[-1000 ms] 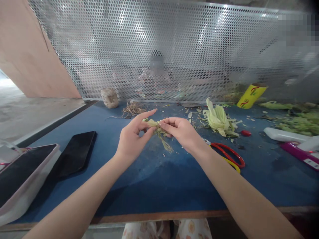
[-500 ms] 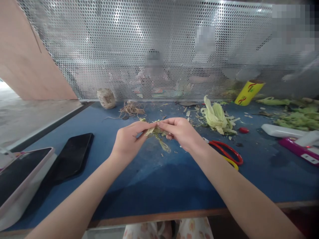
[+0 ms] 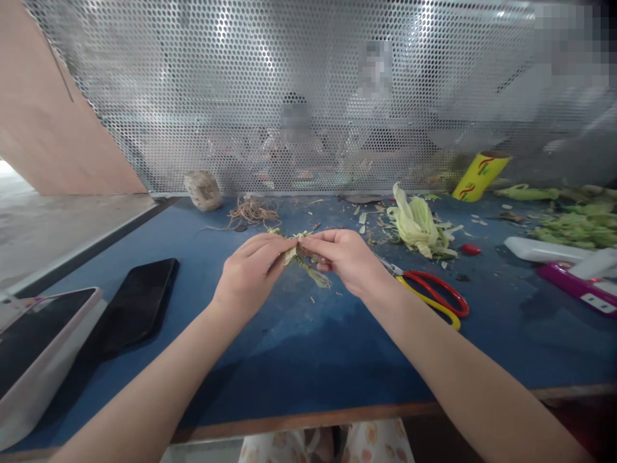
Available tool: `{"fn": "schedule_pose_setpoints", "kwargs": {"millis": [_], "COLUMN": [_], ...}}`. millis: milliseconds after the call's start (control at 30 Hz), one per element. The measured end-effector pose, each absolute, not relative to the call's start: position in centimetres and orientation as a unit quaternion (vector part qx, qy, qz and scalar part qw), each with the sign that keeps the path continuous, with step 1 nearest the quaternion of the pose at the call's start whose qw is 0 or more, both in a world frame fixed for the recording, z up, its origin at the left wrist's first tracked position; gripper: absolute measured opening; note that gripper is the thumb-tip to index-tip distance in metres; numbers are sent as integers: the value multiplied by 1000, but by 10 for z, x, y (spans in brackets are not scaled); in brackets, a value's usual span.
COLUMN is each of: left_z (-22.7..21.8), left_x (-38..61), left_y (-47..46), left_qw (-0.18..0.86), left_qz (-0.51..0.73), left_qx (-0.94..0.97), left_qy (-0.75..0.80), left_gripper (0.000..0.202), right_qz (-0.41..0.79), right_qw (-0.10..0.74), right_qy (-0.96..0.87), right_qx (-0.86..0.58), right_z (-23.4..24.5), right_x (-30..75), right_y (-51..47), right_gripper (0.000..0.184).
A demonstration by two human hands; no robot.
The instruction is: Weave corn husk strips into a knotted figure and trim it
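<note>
Over the middle of the blue table (image 3: 308,360) my two hands meet fingertip to fingertip. My left hand (image 3: 250,273) pinches one end of a small pale green bundle of husk strips (image 3: 303,260), fingers curled closed. My right hand (image 3: 347,257) pinches the other end, with a loose strip hanging below it. The bundle is held just above the tabletop, partly hidden by my fingers.
Red and yellow scissors (image 3: 431,297) lie right of my right hand. A heap of pale husk leaves (image 3: 417,225), a yellow roll (image 3: 477,177), a twine spool (image 3: 203,190) and loose fibre (image 3: 253,211) sit near the perforated metal screen (image 3: 308,96). A black phone (image 3: 137,305) and a tablet (image 3: 33,347) lie left.
My left hand's fingers, spread a second ago, have closed onto the bundle. Both hands stay together at the same spot; the view has shifted slightly.
</note>
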State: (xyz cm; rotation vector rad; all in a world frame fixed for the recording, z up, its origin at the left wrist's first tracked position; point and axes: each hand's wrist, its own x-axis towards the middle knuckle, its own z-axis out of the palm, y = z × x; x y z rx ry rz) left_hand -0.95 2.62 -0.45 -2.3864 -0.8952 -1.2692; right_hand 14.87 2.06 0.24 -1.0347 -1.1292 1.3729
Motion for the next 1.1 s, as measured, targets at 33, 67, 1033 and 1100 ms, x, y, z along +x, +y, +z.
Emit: {"fn": "schedule_pose_setpoints", "kwargs": {"millis": [33, 67, 1033, 1100], "left_z": [-4, -4, -8, -8], "left_x": [-10, -10, -9, -9], "left_y": [27, 27, 27, 27], "left_qw": [157, 166, 72, 84], "left_qz": [-443, -444, -458, -460], "left_qx": [-828, -826, -803, -802], "left_qy": [-307, -305, -375, -371], "left_gripper": [14, 13, 15, 13], "right_qz": [582, 589, 283, 277], "right_qw": [520, 524, 530, 528], "right_qy": [-462, -456, -647, -648], "right_qx": [-421, -413, -470, -473], "right_z": [3, 3, 4, 3], "right_x": [148, 148, 146, 145], "right_y": [20, 19, 14, 13], "right_gripper": [18, 17, 20, 21]}}
